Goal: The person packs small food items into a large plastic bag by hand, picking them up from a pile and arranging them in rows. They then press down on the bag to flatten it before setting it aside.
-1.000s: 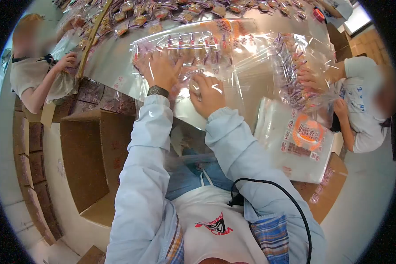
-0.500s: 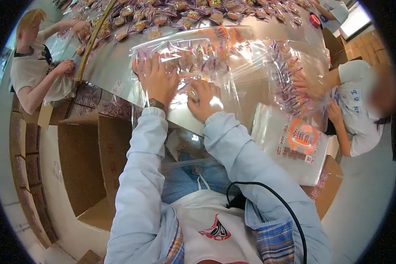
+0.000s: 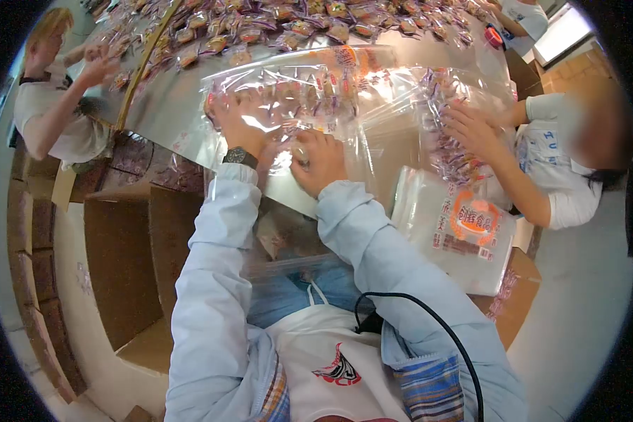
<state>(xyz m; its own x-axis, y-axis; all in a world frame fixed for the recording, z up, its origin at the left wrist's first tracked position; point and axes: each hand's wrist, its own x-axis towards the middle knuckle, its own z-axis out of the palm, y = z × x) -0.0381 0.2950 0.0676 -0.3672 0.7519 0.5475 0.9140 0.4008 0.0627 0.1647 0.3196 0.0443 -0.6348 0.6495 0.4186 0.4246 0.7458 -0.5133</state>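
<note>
A large clear plastic bag lies flat on the metal table in front of me, with rows of small wrapped pastries inside its far end. My left hand, with a dark watch at the wrist, is under the clear film with its fingers stretched out against the left end of the rows. Glare hides part of those fingers. My right hand is curled around a single wrapped pastry, just nearer to me than the rows. The bag's near edge hangs over my lap.
Many loose wrapped pastries cover the table's far side. To my right, a co-worker's hand presses on another filled bag. A stack of printed bags sits on a carton. An open cardboard box stands at lower left.
My left hand has shifted slightly left and nearer to me, its fingers now lower over the rows. My right hand keeps the pastry. The co-worker's hand at right has moved across their bag.
</note>
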